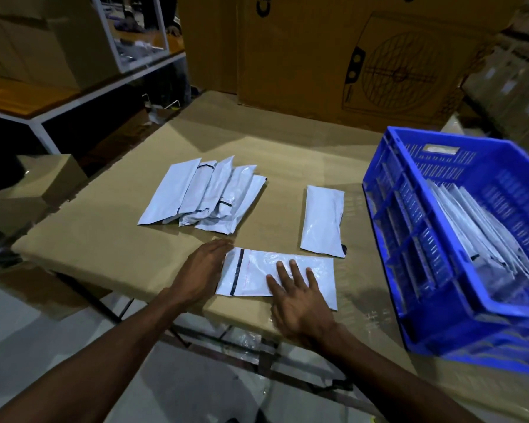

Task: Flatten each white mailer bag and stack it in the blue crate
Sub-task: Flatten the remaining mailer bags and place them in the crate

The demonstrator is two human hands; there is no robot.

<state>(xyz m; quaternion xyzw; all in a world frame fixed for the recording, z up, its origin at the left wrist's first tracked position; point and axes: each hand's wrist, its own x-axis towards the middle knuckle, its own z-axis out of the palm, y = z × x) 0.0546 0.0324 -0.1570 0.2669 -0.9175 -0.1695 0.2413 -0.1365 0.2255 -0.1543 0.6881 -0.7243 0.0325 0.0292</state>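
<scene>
Nearest, pressing flat on a white mailer bag [275,276] at the front edge of the cardboard-covered table [104,245]: the right hand [300,300], palm down, fingers straight and spread, gripping nothing. Just left of it, the left hand [203,270], fingers straight and held together, resting against the bag's left end beside the flap with its dark adhesive strip, likewise grasping nothing. Lying crosswise along the table edge, that bag, flat and slightly crinkled under the palm. A little further back and to the right, a single mailer bag [322,219] lying lengthwise, apart from the one under the hands and near the crate. Further back toward the table's middle, a fanned pile of mailer bags [202,196], overlapping one another, some puffed and creased, with dark strips showing on two of them. At the right side of the table, the blue crate [409,239], slotted walls, holding a stack of white mailers [477,227] leaning against one another inside. Behind the table, a large cardboard box [364,56] printed with a fan drawing. At far left, a white-framed bench with a wooden top [28,96], more brown cartons stacked behind it.
</scene>
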